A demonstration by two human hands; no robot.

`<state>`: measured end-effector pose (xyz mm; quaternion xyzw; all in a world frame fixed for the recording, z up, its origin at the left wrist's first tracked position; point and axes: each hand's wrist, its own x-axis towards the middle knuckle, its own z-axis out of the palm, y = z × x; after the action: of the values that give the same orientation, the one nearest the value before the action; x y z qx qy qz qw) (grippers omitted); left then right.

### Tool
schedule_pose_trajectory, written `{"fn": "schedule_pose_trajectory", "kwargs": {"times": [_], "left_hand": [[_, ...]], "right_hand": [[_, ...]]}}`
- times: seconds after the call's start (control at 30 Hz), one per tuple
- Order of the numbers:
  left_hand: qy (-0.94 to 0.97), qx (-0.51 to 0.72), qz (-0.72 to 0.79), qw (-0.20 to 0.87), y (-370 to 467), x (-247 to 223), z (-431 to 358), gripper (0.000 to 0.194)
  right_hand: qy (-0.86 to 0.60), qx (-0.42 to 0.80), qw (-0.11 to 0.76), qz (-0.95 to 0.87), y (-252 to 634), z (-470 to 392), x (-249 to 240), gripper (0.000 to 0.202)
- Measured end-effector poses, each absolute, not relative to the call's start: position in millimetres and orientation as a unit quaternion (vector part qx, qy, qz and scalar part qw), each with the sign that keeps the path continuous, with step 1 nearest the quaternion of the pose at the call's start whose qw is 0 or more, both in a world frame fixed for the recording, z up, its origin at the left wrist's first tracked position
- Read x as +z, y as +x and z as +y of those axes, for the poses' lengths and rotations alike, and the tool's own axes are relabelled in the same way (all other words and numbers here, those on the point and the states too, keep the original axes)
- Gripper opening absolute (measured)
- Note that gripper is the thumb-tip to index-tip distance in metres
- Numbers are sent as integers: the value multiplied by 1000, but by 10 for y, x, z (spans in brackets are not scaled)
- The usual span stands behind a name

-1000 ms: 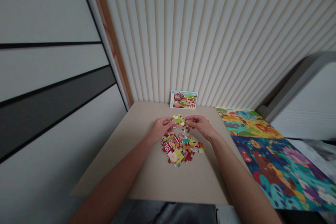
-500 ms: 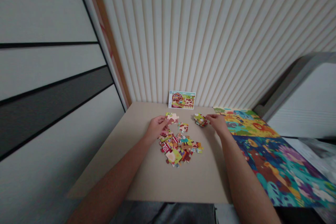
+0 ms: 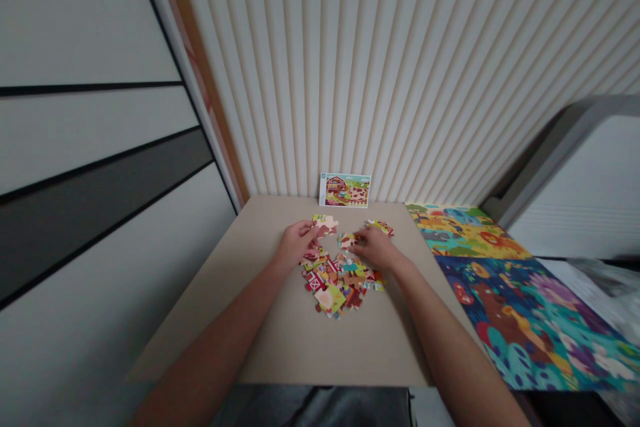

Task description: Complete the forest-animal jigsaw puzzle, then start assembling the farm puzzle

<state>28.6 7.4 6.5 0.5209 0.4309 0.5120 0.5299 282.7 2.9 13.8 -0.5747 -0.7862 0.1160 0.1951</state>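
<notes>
My left hand [image 3: 299, 241] pinches the left side of a few joined jigsaw puzzle pieces [image 3: 326, 225], cream and brown with a green top edge. My right hand [image 3: 374, 246] reaches in from the right, its fingers closed on the edge of a cow-patterned puzzle piece [image 3: 346, 240]. Just below both hands lies a heap of loose puzzle pieces [image 3: 330, 297] in red, green and brown. Behind the right hand is a small stack of puzzle pieces [image 3: 384, 227], partly hidden by it.
A picture card [image 3: 345, 190] of a barn and cow leans against the pleated wall [image 3: 310, 67] at the back of the beige table [image 3: 270, 347]. On the right lie a yellow animal puzzle [image 3: 465, 230] and a dark blue one [image 3: 540, 327], near a clear plastic bag [image 3: 610, 287].
My right hand has left the small stack at the right and moved left to the cow-patterned piece. The left hand stays at the joined pieces.
</notes>
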Motion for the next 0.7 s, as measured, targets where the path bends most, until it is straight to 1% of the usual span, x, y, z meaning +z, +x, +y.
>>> {"fn": "schedule_pose_trajectory", "kwargs": {"times": [0.07,0.13,0.17,0.27,0.33,0.43,0.53,0.6,0.7], "left_hand": [[522,512,430,529,286,64,75,45],[522,513,430,528,286,61,78,45],[522,514,431,528,286,60,79,45],[520,515,431,528,286,57,83,45],[519,515,430,529,286,58,84,45],[519,515,429,530,288,62,82,45],[518,516,428,532,292,65,79,45],[518,515,428,532,292,62,80,45],[518,514,430,531,291,50,84,46]], "right_hand": [[-578,146,231,-769,2853,47,119,32],[-569,199,277,-749,2861,59,129,21],[-556,232,300,-739,2858,61,146,19],[-499,319,369,-716,2846,56,231,28],[-481,334,408,-701,2861,55,299,35],[-501,303,449,-675,2952,74,362,46],[-553,261,458,-645,3131,109,342,48],[-609,213,432,-630,3270,135,294,44],[-694,88,360,-617,3407,168,225,40]]}}
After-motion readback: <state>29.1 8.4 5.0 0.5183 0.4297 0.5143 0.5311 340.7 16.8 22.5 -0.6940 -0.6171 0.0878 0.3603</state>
